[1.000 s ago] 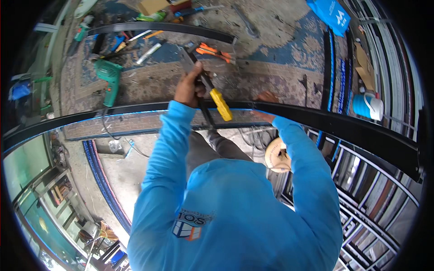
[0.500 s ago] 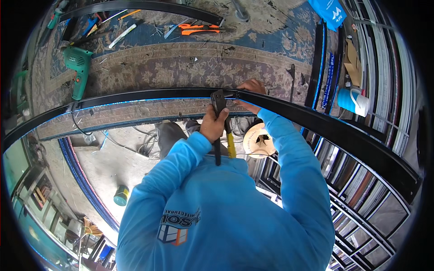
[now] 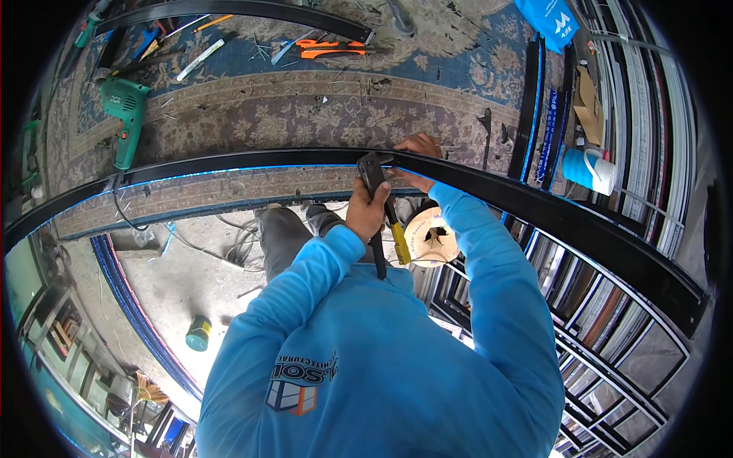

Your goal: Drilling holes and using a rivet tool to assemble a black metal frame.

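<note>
My left hand (image 3: 366, 210) is wrapped round a hand riveter (image 3: 375, 169) with a black body and two handles, one ending in a yellow grip. Its head lies against the near side of a long black metal profile (image 3: 252, 159) that runs across in front of me. The handles point back toward my chest, tilted a little. Just right of the riveter's head, my right hand (image 3: 418, 162) grips the profile, with fingers over the far side and part of the hand on the near side. The riveter's tip is too small to make out.
On the patterned carpet (image 3: 305, 114) beyond lie a green power drill (image 3: 126, 114), an orange utility knife (image 3: 332, 49) and a white marker-like stick (image 3: 201, 61). A blue-and-white jug (image 3: 588, 169) and stacked profiles (image 3: 649, 99) stand right. A cable reel (image 3: 434, 238) sits below my right forearm.
The riveter has tilted, its handle ends swinging to the right. My left hand has turned slightly with it; my right hand keeps its hold on the profile.
</note>
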`<state>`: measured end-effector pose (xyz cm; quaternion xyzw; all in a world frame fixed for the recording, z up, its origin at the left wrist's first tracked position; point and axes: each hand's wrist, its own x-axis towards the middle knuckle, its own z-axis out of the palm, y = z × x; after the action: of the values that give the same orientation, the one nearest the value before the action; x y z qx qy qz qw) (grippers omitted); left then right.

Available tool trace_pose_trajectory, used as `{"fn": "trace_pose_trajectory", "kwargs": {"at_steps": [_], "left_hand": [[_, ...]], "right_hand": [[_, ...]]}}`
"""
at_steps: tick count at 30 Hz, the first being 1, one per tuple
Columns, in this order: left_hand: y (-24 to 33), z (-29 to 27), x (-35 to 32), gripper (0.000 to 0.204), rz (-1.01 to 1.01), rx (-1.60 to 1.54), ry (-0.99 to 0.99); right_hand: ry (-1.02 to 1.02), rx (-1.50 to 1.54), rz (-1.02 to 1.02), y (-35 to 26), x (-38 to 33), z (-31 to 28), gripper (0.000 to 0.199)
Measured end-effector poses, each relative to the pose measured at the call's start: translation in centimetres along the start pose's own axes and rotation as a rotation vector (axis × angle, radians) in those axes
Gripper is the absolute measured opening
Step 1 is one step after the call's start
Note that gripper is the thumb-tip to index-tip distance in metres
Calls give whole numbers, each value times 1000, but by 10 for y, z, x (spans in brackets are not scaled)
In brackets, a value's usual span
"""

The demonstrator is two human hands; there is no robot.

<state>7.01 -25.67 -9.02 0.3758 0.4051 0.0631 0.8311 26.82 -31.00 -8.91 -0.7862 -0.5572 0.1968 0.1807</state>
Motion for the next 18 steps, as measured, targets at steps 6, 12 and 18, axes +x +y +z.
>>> {"fn": "trace_pose_trajectory", "kwargs": {"at_steps": [6,12,18], "left_hand": [[-5,5,4,35,-87,22,-17],[1,14,0,33,-148,-26,-144],[4,43,-8,36,-400,-557,-57]], "right_hand": [[51,-30,-38,3,-1,5,41],[99,-33,-63,4,-1,6,41],[61,25,-85,8,-2,2,41]]}}
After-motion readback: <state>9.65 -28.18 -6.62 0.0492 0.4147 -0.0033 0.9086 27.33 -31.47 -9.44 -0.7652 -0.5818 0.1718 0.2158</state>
